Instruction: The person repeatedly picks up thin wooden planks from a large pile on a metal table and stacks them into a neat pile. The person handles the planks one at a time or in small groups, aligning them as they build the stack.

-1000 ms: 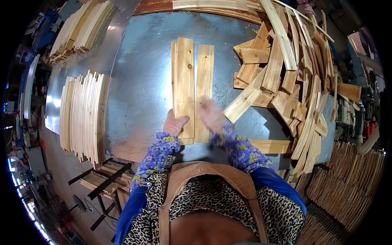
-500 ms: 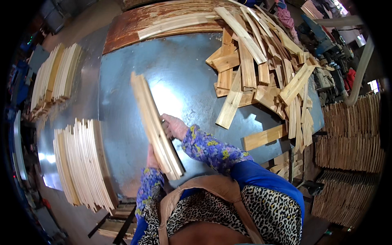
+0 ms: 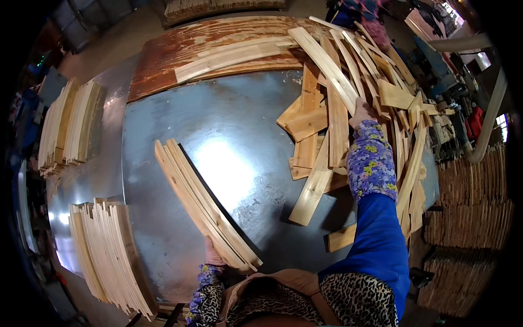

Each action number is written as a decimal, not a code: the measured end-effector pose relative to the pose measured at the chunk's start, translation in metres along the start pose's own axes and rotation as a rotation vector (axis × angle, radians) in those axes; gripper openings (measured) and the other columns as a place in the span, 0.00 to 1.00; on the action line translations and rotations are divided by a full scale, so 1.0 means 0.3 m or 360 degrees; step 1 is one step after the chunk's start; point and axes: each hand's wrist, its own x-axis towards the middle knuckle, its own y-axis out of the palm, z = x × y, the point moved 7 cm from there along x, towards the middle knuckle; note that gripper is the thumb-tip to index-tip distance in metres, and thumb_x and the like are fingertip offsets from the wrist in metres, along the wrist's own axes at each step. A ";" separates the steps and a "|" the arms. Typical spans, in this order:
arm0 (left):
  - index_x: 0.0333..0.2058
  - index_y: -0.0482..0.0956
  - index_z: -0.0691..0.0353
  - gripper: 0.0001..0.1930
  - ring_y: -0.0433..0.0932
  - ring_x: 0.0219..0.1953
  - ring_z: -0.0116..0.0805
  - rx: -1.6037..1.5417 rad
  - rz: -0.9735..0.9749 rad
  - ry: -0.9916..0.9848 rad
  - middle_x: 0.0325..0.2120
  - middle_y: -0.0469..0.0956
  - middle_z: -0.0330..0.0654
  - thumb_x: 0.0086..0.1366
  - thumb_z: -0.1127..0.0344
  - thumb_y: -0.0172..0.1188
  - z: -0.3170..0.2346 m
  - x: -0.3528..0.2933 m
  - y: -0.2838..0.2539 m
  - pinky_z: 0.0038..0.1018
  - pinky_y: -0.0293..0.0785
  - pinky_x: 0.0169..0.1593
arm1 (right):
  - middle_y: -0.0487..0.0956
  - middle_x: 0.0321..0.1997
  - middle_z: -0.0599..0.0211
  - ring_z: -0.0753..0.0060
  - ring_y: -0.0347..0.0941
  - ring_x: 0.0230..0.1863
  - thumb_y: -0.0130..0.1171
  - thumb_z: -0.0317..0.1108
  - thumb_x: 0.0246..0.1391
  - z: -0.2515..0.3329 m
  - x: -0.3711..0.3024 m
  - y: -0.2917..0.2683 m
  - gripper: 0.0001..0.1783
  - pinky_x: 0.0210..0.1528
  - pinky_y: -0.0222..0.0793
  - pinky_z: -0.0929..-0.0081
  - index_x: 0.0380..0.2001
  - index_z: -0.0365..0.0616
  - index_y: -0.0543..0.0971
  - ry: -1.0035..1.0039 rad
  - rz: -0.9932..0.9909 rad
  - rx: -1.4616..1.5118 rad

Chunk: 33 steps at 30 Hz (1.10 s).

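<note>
My left hand (image 3: pixel 213 254) is closed around the near end of a small bundle of pale, slightly curved wooden strips (image 3: pixel 204 210). The bundle slants away to the left over the metal tabletop, its strips side by side. My right arm is stretched forward to the right, and my right hand (image 3: pixel 363 113) is at the near end of a long pale wooden strip (image 3: pixel 324 65) on top of a loose heap. Its fingers look closed on that end, though they are partly hidden. Beneath and around it lie more wooden strips (image 3: pixel 339 128), crossing at many angles.
A blue-grey metal table (image 3: pixel 158 120) spans the middle, with a worn reddish board (image 3: pixel 158 65) along its far side. Neat stacks of strips (image 3: pixel 111 253) stand at left, near and far (image 3: pixel 65 128). Tall wood stacks (image 3: pixel 466 229) and machinery (image 3: pixel 441 60) are at right. Another person's pink sleeve (image 3: pixel 373 24) shows beyond the heap.
My right hand has left the bundle and reached far right to the heap. The bundle has come down lower toward the tabletop, still in my left hand. My view has shifted slightly.
</note>
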 end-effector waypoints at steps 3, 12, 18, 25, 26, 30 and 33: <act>0.69 0.73 0.53 0.46 0.83 0.58 0.52 0.0213 0.0049 0.0067 0.60 0.82 0.48 0.66 0.24 0.62 -0.037 0.010 0.060 0.59 0.80 0.64 | 0.80 0.63 0.45 0.37 0.78 0.62 0.68 0.41 0.57 0.020 -0.074 0.010 0.37 0.63 0.78 0.48 0.69 0.53 0.69 -0.0080 0.0042 0.0034; 0.70 0.70 0.62 0.49 0.81 0.60 0.59 -0.0260 0.0756 -0.0205 0.59 0.81 0.55 0.64 0.27 0.66 0.090 -0.038 0.429 0.62 0.78 0.66 | 0.85 0.47 0.42 0.43 0.84 0.50 0.61 0.47 0.67 0.473 -1.286 0.109 0.25 0.58 0.77 0.49 0.58 0.41 0.78 -0.1164 0.0853 0.0856; 0.74 0.66 0.59 0.43 0.78 0.64 0.58 -0.0245 0.0273 -0.0104 0.68 0.76 0.54 0.71 0.36 0.62 0.127 -0.029 0.301 0.57 0.77 0.68 | 0.73 0.68 0.41 0.34 0.69 0.69 0.63 0.46 0.64 0.415 -0.997 0.168 0.38 0.72 0.64 0.44 0.74 0.46 0.65 -0.0493 -0.0234 0.0567; 0.75 0.62 0.62 0.43 0.77 0.65 0.60 -0.0014 0.0238 -0.0052 0.68 0.75 0.57 0.72 0.39 0.61 -0.025 -0.095 0.195 0.58 0.77 0.68 | 0.58 0.81 0.36 0.34 0.55 0.81 0.66 0.52 0.60 0.366 -0.631 0.177 0.53 0.83 0.48 0.51 0.81 0.47 0.54 0.0089 -0.0325 0.0908; 0.76 0.61 0.61 0.43 0.77 0.66 0.61 0.0022 0.0203 -0.0054 0.69 0.74 0.57 0.73 0.41 0.60 -0.037 -0.101 0.173 0.58 0.76 0.68 | 0.61 0.80 0.36 0.35 0.58 0.80 0.66 0.51 0.61 0.331 -0.578 0.156 0.52 0.82 0.51 0.52 0.81 0.47 0.55 0.0228 -0.0442 0.1045; 0.76 0.61 0.63 0.42 0.77 0.65 0.61 -0.0155 0.0186 -0.0158 0.68 0.74 0.58 0.74 0.41 0.59 -0.032 -0.105 0.125 0.59 0.76 0.68 | 0.72 0.68 0.41 0.42 0.70 0.67 0.67 0.49 0.62 0.236 -0.433 0.124 0.45 0.69 0.65 0.52 0.76 0.42 0.62 0.0227 -0.0060 0.1028; 0.75 0.62 0.63 0.41 0.78 0.65 0.60 -0.0299 0.0291 -0.0171 0.67 0.75 0.58 0.75 0.40 0.58 -0.019 -0.091 0.157 0.60 0.75 0.68 | 0.80 0.59 0.44 0.47 0.79 0.57 0.67 0.47 0.64 0.198 -0.559 0.110 0.40 0.59 0.75 0.51 0.72 0.39 0.68 0.0162 0.0152 0.1245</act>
